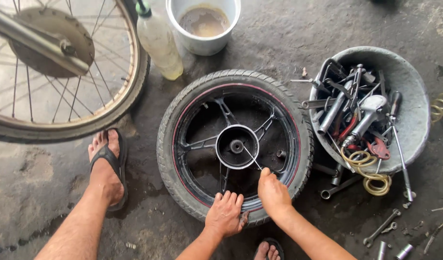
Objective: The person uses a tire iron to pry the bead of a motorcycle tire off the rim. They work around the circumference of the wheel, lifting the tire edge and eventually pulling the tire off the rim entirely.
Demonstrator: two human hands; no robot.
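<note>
Beside the tool basin (414,86), the left hand (225,212) presses flat on the tyre (173,120); the right hand (273,190) pinches a thin rod (252,157).

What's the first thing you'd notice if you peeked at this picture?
A black motorcycle wheel lying flat on the concrete floor in the middle grabs the eye. The left hand presses on its tyre at the near edge, while the right hand holds a thin rod that reaches toward the hub. To the right sits a grey basin heaped with tools.
</note>
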